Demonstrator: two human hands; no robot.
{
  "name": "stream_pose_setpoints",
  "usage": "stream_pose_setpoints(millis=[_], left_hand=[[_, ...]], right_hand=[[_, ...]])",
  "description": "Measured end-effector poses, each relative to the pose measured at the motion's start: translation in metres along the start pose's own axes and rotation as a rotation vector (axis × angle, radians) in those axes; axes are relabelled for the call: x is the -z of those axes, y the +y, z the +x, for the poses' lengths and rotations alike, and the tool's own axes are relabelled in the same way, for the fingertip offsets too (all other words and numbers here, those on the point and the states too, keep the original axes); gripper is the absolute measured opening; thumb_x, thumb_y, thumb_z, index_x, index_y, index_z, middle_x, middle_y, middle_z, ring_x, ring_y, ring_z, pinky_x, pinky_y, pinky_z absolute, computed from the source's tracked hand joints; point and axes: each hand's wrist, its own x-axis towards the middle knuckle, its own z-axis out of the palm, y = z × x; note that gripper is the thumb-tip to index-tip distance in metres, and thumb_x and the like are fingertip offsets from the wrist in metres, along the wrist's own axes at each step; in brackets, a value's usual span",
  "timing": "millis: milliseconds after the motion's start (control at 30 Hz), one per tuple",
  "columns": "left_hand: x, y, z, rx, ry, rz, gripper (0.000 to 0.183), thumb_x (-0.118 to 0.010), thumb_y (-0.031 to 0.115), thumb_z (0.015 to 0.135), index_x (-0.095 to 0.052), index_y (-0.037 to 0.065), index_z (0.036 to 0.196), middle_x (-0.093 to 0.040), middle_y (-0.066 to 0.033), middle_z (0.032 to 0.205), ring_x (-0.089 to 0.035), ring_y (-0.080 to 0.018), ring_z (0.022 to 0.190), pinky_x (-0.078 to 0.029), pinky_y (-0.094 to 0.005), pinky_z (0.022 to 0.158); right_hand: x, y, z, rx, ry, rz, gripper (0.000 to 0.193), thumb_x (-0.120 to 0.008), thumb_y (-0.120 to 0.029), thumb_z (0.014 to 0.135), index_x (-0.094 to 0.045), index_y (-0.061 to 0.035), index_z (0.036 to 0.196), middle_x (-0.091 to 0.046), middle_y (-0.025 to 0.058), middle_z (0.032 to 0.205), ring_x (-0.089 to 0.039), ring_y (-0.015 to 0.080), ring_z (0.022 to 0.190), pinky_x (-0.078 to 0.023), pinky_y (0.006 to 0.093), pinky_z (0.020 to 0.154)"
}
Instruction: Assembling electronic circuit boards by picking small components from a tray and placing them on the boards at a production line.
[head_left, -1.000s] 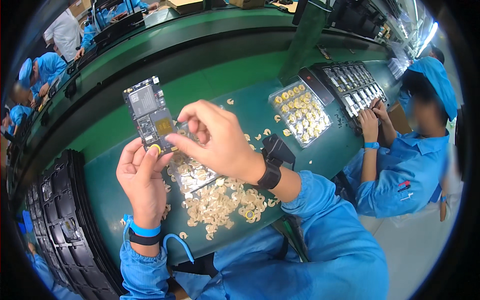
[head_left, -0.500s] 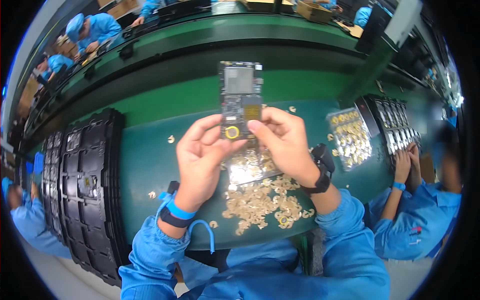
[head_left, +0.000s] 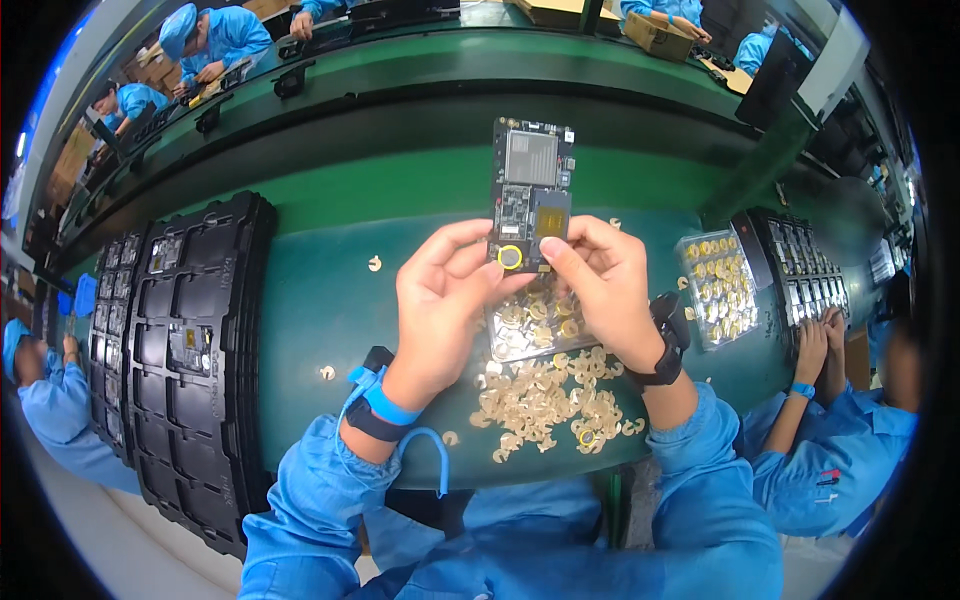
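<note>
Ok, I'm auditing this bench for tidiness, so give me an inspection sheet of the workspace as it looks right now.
Surface: green bench mat, stray rings lying loose.
Job's things: circuit board held upright over the bench, yellow ring on its lower end.
Clutter: heap of small gold rings; clear ring tray under the hands.
Hands: left hand and right hand both pinch the board.
Cables: blue wrist-strap cord.
Surroundings: black trays stacked left; co-worker's hands right.
</note>
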Motion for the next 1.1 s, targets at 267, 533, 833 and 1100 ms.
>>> stream_pose_setpoints(millis=[267,533,833,1100], left_hand=[[0.002,-0.004,0.006,0.031,-0.003,-0.068,0.032,-0.060,-0.006,0.102,-0.055,-0.009,0.133,-0.071,-0.0220,0.129,-0.072,-0.0257,0.115,-0.064,-0.0401,0.099],[0.015,-0.021,0.005,-0.001,0.014,-0.011,0.030,-0.063,-0.005,0.102,-0.056,-0.006,0.131,-0.072,-0.0172,0.124,-0.072,-0.0208,0.111,-0.065,-0.0347,0.096],[0.068,-0.021,0.041,-0.258,0.375,0.476,0.028,-0.068,0.006,0.098,-0.068,-0.005,0.123,-0.077,-0.0136,0.112,-0.072,-0.0216,0.104,-0.058,-0.0340,0.090],[0.073,-0.031,0.048,-0.095,0.305,0.549,0.029,-0.069,0.009,0.097,-0.071,-0.008,0.121,-0.077,-0.0173,0.115,-0.072,-0.0214,0.102,-0.057,-0.0318,0.086]], right_hand=[[0.005,0.006,0.004,-0.013,-0.011,0.025,0.011,-0.070,-0.008,0.104,-0.071,0.0026,0.106,-0.074,0.0019,0.092,-0.062,0.0027,0.079,-0.048,0.0208,0.066],[-0.007,0.009,0.001,-0.036,0.057,-0.083,0.007,-0.072,-0.005,0.102,-0.070,0.0014,0.102,-0.072,-0.0001,0.089,-0.056,0.0011,0.066,-0.042,0.0191,0.055],[0.033,0.023,0.112,-0.143,-0.171,-0.370,0.029,-0.071,-0.023,0.103,-0.064,-0.0093,0.077,-0.057,-0.0029,0.063,-0.053,0.0070,0.057,-0.039,0.0253,0.054],[0.081,0.107,0.192,-0.044,0.162,-1.311,0.043,-0.087,-0.043,0.083,-0.077,-0.0034,0.095,-0.077,0.0206,0.094,-0.075,0.0423,0.093,-0.059,0.0472,0.085]])
